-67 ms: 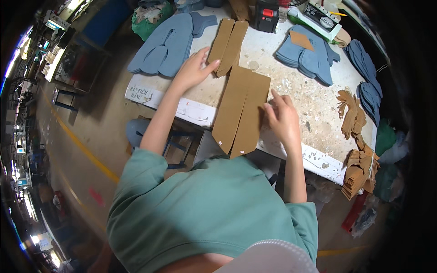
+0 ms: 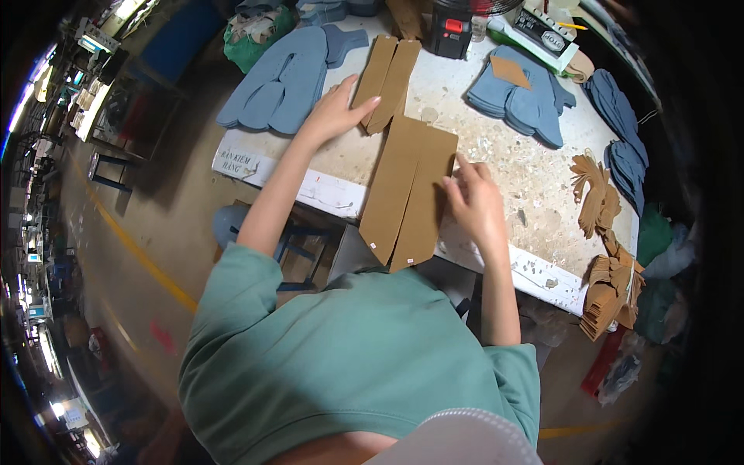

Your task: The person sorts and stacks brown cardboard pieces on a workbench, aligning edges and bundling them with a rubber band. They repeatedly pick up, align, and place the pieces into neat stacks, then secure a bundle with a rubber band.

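A large flat brown piece (image 2: 411, 155), slit up the middle with two angled ends, lies over the table's near edge toward my body. Small white marks sit by its tips. My right hand (image 2: 479, 203) is at its right side, fingers apart and loosely bent, thumb and forefinger by the edge. Beyond it lies a pair of narrower brown strips (image 2: 391, 77), layered on more brown material. My left hand (image 2: 335, 116) is spread beside these strips, its thumb reaching over their left side. Neither hand grips anything.
Stacks of blue-grey cut pieces lie at the far left (image 2: 279, 85) and far right (image 2: 515, 93). Bundled brown strips (image 2: 597, 194) line the table's right side. A black device with a red button (image 2: 452, 31) stands at the back. A stool (image 2: 302, 252) is below the left edge.
The view has shifted very slightly. My right hand is a touch closer to the large brown piece; my left hand is nearly unchanged.
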Motion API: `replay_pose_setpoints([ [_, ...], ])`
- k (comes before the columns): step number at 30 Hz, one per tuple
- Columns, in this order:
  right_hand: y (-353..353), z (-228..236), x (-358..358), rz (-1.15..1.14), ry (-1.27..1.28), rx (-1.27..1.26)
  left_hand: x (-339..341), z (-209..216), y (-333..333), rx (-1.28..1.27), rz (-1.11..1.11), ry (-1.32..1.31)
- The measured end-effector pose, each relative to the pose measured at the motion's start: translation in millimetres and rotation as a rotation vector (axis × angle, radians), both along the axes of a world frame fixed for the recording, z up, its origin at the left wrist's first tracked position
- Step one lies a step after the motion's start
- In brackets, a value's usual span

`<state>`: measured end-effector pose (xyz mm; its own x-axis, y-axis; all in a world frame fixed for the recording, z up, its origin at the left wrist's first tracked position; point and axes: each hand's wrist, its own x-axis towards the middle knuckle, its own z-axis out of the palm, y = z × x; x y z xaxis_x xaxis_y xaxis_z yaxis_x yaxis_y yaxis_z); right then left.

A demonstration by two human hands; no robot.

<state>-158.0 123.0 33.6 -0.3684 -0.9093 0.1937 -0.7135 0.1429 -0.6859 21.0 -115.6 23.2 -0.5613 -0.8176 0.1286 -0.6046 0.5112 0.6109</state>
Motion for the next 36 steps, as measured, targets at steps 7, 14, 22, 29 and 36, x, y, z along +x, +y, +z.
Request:
replay_pose_setpoints([
  [7, 7, -23, 21, -0.012, 0.107, -0.078, -109, -12, -51, -0.162, 0.207, -0.233],
  [14, 12, -30, 26, -0.032, 0.127, -0.079, -135, -18, -77, -0.138, 0.161, -0.377],
  [22, 32, -24, 18, 0.079, -0.184, -0.077, -94, -34, -63, -0.324, -0.156, -0.49],
  [29, 44, -16, 45, 0.071, 0.092, -0.189, -91, -30, -61, -0.196, -0.044, -0.499],
  [36, 47, -19, 53, 0.141, 0.036, -0.104, -53, -33, -16, -0.206, 0.122, -0.525],
])
